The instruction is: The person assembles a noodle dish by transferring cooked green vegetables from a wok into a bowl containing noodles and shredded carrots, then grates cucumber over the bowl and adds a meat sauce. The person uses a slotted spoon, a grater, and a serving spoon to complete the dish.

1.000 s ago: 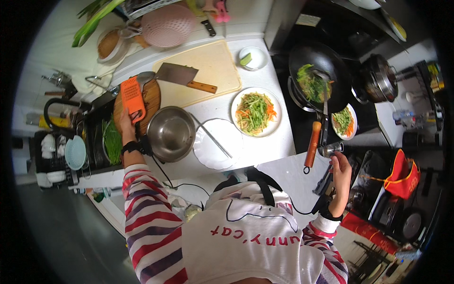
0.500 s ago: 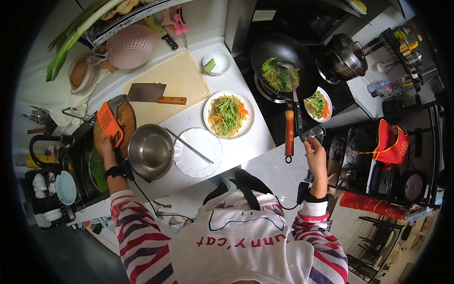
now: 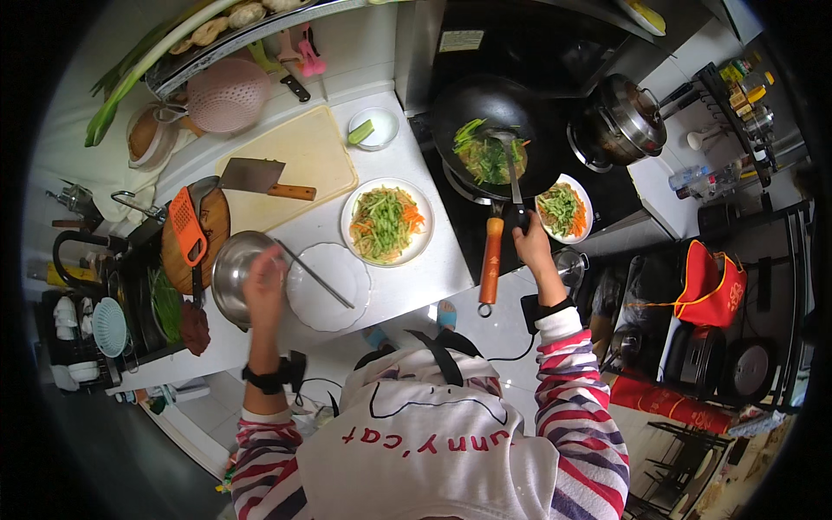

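Observation:
My right hand (image 3: pixel 533 244) is closed around the black handle of a spatula (image 3: pixel 515 186), whose metal end lies in the wok (image 3: pixel 542 165). Green leaves and vegetable strips (image 3: pixel 490 163) sit in the wok in some liquid. The wok's wooden handle (image 3: pixel 491 264) points toward me, beside my right hand. My left hand (image 3: pixel 265 282), smeared by motion, is over the right side of a steel bowl (image 3: pixel 227 276); its fingers cannot be made out. An orange grater (image 3: pixel 185 227) rests on a round wooden board (image 3: pixel 212 227) farther left.
Chopsticks (image 3: pixel 322 279) lie across a white plate (image 3: pixel 305 305). Plates of shredded vegetables stand on the counter (image 3: pixel 349 198) and by the wok (image 3: pixel 586 227). A cleaver (image 3: pixel 251 174) lies on the cutting board (image 3: pixel 334 147). A lidded pot (image 3: pixel 617 130) occupies the right burner.
My left hand has let go of the orange grater and moved right, over the steel bowl. My right hand has moved up to the spatula and gripped its handle.

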### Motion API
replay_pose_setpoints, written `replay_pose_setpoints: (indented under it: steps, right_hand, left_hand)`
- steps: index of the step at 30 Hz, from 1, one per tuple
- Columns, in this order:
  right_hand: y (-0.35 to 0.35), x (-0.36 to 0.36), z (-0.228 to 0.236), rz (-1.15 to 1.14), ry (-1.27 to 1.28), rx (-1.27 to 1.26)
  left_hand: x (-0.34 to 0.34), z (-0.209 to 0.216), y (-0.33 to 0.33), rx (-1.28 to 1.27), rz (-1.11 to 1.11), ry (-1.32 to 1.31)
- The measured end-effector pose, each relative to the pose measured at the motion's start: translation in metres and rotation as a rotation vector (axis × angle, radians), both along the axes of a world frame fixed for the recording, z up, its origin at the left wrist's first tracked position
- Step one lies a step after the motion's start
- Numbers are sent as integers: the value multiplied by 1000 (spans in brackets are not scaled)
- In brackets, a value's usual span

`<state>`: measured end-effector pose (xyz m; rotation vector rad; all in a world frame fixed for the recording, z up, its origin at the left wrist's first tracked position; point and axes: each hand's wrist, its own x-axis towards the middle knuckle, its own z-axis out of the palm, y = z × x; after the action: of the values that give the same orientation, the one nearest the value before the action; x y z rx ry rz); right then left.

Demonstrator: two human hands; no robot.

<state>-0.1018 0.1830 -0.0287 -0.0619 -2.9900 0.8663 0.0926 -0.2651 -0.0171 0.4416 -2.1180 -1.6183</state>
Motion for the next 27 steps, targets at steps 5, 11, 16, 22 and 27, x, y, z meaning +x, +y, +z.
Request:
replay_pose_setpoints:
  steps: [5, 11, 16, 22, 27]
  right_hand:
    - [58, 13, 69, -6, 10, 5]
    - [135, 45, 130, 179, -87, -134]
    - [132, 26, 94, 243, -37, 5]
    - [136, -27, 52, 144, 98, -172]
    - [128, -58, 36, 47, 113, -332]
  left_hand:
    - [-40, -3, 163, 100, -473, -274]
    - [-89, -21, 292, 335, -662, -433]
    - [-97, -21, 314, 611, -726, -505]
    - [-86, -8, 302, 601, -591, -541]
    - [-84, -5, 293, 595, -555, -519]
